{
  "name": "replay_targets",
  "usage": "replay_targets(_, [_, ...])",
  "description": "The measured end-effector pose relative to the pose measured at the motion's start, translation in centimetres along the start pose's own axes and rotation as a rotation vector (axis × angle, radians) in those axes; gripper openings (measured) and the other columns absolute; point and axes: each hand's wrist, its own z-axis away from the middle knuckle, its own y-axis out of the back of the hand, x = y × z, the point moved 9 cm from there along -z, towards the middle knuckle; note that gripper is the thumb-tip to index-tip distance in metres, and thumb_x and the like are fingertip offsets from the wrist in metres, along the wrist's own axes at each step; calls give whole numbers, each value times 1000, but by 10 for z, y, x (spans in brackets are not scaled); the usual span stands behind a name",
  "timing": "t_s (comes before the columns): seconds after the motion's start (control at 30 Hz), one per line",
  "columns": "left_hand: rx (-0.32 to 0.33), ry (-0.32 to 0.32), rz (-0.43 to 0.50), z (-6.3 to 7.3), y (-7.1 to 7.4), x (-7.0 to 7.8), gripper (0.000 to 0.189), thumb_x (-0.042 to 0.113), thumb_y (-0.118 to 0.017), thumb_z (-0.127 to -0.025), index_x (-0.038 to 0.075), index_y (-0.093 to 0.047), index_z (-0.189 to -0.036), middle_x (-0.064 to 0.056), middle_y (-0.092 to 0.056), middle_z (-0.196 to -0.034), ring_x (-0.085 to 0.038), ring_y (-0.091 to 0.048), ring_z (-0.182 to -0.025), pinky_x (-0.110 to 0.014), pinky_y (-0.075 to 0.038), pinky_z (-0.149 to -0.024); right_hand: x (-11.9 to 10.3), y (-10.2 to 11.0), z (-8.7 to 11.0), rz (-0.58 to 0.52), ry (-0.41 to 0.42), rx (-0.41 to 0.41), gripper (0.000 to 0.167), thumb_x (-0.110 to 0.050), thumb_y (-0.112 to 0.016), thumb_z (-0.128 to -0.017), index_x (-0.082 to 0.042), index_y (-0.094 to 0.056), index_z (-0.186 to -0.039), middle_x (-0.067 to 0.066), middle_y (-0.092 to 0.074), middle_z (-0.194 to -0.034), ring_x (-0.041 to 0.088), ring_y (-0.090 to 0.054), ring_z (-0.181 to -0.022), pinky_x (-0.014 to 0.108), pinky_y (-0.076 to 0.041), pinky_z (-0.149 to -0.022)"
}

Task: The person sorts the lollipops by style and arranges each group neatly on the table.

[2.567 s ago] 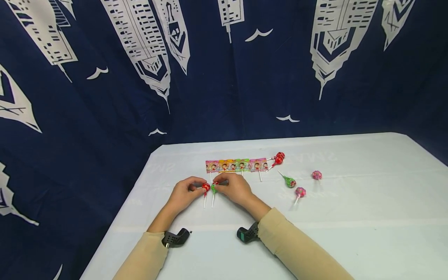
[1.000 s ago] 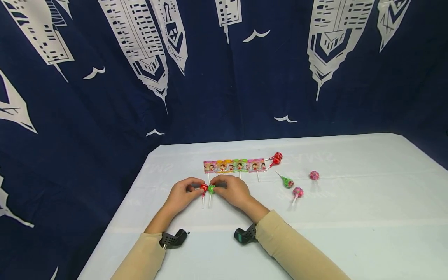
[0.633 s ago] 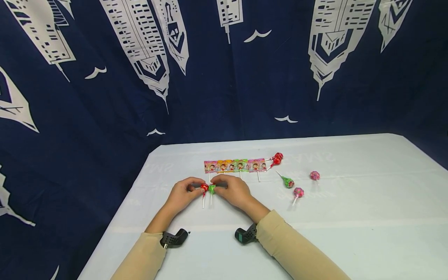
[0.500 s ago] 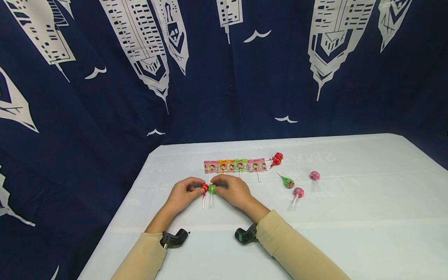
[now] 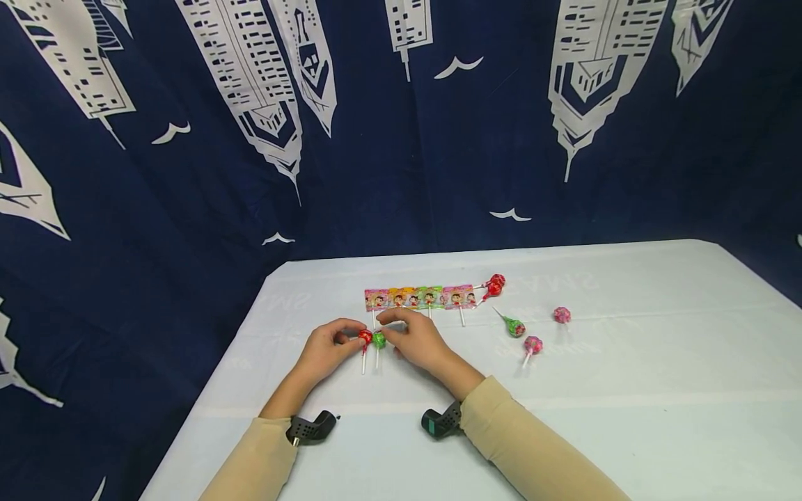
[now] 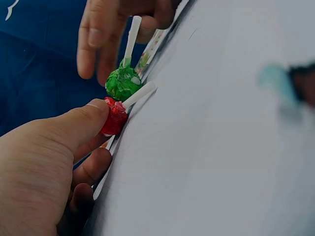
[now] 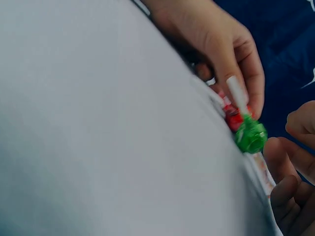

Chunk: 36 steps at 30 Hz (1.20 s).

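Observation:
My left hand [image 5: 327,349] pinches a red-wrapped lollipop [image 6: 115,118] by its head between thumb and fingers, the white stick toward me. Touching it on the right is a green-wrapped lollipop [image 6: 123,82], its stick also pointing toward me. Fingers of my right hand [image 5: 418,339] hover just beside and behind the green head. In the right wrist view a narrow gap shows between these fingertips and the green lollipop [image 7: 252,135], and the hand [image 7: 298,164] holds nothing.
Behind the hands lies a row of flat-wrapped lollipops [image 5: 420,297]. Two red lollipops [image 5: 495,287] are at its right end. Farther right lie another green lollipop [image 5: 516,327] and two pink ones [image 5: 533,345]. The white table [image 5: 595,431] ends at a dark blue curtain [image 5: 376,188].
The green lollipop has shifted left against the red one. My right fingers have since let go of it and drawn slightly away. The left hand keeps its pinch.

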Motion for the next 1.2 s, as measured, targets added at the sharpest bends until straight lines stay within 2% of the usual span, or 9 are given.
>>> replay_targets(0.2, [-2, 0, -5, 0, -1, -1, 23, 19, -80, -84, 18, -76, -107, 0, -63, -74, -8, -51, -66, -23, -41, -62, -15, 12, 1, -79, 9, 17, 29, -12, -64, -95, -13, -67, -124, 5, -69, -123, 14, -63, -61, 28, -49, -59])
replay_targets(0.47, [-3, -8, -11, 2, 0, 1, 23, 18, -81, -84, 18, -76, -106, -1, -64, -74, -7, -52, -66, -23, -41, -61, -45, 26, 12, -165, 51, 4, 27, -16, -61, -98, -14, -66, -125, 3, -69, -124, 34, -67, -72, 24, -38, -52])
replay_targets(0.67, [2, 2, -26, 1, 2, 2, 23, 17, -80, -84, 19, -76, -106, -1, -65, -75, -8, -52, -67, -24, -41, -63, -60, 45, 28, -215, 85, 0, 27, -16, -61, -99, -17, -67, -125, 2, -69, -123, 24, -64, -68, 24, -36, -52])
replay_targets(0.9, [4, 7, -45, 1, 3, 2, 24, 17, -80, -84, 19, -75, -108, 0, -66, -78, -9, -52, -68, -24, -41, -65, -55, 73, 46, -203, 95, 22, 23, -15, -63, -98, -19, -68, -120, 6, -68, -123, 18, -62, -65, 24, -36, -50])
replay_targets(1.2, [4, -12, -42, 1, 3, 3, 24, 17, -80, -85, 18, -75, -108, -1, -67, -79, -9, -52, -68, -25, -41, -65, -26, 108, 68, -99, 65, 53, 23, -15, -66, -96, -18, -68, -118, 9, -67, -123, 22, -63, -66, 25, -37, -53])
